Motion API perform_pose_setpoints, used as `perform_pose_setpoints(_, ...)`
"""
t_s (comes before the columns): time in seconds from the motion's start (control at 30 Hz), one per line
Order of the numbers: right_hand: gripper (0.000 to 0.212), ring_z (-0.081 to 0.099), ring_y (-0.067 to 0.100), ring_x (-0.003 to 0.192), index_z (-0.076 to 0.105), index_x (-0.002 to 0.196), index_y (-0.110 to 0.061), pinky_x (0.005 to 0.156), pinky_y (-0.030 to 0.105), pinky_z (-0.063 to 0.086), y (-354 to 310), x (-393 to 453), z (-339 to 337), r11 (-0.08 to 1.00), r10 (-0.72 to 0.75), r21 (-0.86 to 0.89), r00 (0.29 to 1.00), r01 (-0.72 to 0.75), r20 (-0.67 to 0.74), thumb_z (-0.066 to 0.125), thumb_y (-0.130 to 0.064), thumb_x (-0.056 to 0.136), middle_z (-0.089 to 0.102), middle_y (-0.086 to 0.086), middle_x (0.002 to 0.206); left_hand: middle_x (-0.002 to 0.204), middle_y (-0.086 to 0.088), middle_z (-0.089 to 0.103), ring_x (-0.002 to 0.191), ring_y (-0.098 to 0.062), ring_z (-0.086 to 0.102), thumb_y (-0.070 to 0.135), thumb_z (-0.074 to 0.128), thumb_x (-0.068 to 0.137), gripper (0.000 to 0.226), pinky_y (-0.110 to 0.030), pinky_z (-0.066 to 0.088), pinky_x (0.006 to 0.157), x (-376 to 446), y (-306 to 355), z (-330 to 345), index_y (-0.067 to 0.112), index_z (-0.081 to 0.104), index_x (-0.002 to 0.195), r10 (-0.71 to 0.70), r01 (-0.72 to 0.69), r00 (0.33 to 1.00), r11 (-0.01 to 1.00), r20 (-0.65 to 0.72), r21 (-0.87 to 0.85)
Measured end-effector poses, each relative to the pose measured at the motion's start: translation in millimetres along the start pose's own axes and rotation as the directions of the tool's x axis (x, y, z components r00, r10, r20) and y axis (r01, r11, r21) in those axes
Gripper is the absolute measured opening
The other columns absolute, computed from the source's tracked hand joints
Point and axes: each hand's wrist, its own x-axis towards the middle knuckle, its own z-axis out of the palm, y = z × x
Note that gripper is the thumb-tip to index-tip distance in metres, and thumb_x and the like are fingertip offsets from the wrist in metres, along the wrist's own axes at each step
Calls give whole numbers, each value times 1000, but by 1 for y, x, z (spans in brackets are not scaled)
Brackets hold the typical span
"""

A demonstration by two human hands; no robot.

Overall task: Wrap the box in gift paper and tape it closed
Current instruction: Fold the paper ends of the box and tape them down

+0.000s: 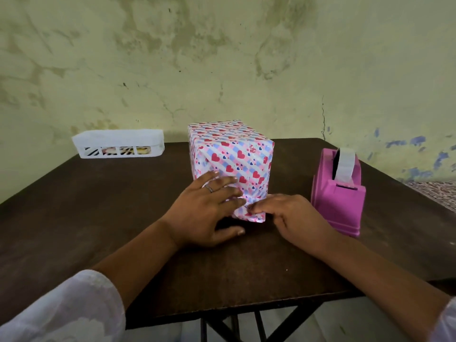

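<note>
Head view. I see the wrapped box (230,166) standing upright mid-table (98,218), dead ahead at 12 o'clock from my hands. Left hand (207,211), fingers spread flat, presses the near face; right hand (288,215), fingers straight, pins the bottom flap (249,214) at the lower near edge. The pink tape dispenser (338,191) sits at 3 o'clock of the box, nearer the right hand, which I judge should fetch tape. A white basket (118,143) lies at 10 o'clock. No writing is legible.

box (230,166) mid-table (98,218) | basket (118,143) back-left | tape dispenser (336,191) right of box
</note>
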Motion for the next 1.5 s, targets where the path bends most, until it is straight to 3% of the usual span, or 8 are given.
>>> perform_pose_setpoints(0.33, 42, 66, 8, 93, 71, 103, -16, 81, 22, 54, -29, -8, 2, 975, 46, 219, 993, -22, -108, 36, -27, 84, 72, -3, 99, 89, 1, 73, 82, -16, 68, 26, 46, 85, 31, -27, 52, 78, -14, 26, -20, 17, 75, 90, -123, 104, 988, 977, -95, -186)
perform_pose_setpoints(0.57, 39, 45, 16, 109, 66, 104, -15, 85, 34, 50, -16, -8, 9, 965, -114, -247, 989, 87, -98, 79, -24, 68, 61, 3, 110, 85, 1, 74, 78, -15, 70, 24, 45, 82, 32, -31, 54, 77, -9, 28, -24, 15, 74, 93, -268, 229, 961, 915, -76, -333)
perform_pose_setpoints(0.8, 27, 42, 22, 116, 67, 93, -16, 97, 36, 40, -14, 3, 0, 910, -264, -381, 937, 164, -228, 49, -32, 82, 47, 3, 121, 84, -1, 73, 73, -15, 69, 26, 47, 84, 30, -25, 53, 71, -11, 30, -26, 14, 74, 93, -296, 232, 942, 914, -157, -331)
perform_pose_setpoints(0.97, 69, 15, 29, 141, 34, 134, -12, 118, 38, 10, -14, 17, -3, 950, -123, -313, 932, 11, -340, 57, -45, 78, 21, 10, 148, 101, -1, 68, 101, -17, 58, 27, 51, 84, 26, -34, 42, 89, -10, 26, -16, 17, 73, 94, -277, 217, 922, 948, -270, -233)
perform_pose_setpoints(1.1, 111, 4, 24, 145, 10, 147, -8, 118, 40, 6, -5, 35, -16, 980, 3, -194, 978, -44, -206, 57, -69, 67, 11, 13, 156, 133, 0, 41, 130, -30, 31, 37, 53, 86, 24, -56, 34, 96, -12, 23, -12, 26, 73, 89, -376, 334, 882, 924, -282, -186)
perform_pose_setpoints(1.23, 90, 31, 16, 126, 38, 133, -11, 104, 35, 27, -4, 41, -16, 998, 18, -53, 969, -32, -246, 69, -58, 63, 45, 14, 137, 146, -4, 33, 140, -35, 17, 42, 57, 86, 20, -56, 15, 110, -8, 20, -12, 30, 73, 85, -397, 350, 855, 917, -333, -193)
perform_pose_setpoints(1.37, 75, 41, 19, 116, 48, 122, -8, 97, 30, 33, -3, 45, -11, 999, 27, -15, 942, -34, -334, 72, -48, 63, 53, 12, 124, 153, -5, 16, 145, -27, -1, 54, 60, 81, 48, -56, 10, 114, -2, 15, -10, 30, 47, 121, -516, 440, 790, 854, -331, -278)
perform_pose_setpoints(1.5, 70, 42, 16, 113, 41, 119, -18, 97, 37, 38, -3, 47, -4, 1000, 27, 4, 915, -28, -403, 70, -52, 66, 56, 12, 121, 146, -4, 30, 139, -19, 21, 64, 57, 74, 81, -50, 21, 113, 1, 10, -11, 20, 28, 137, -609, 482, 726, 782, -320, -396)
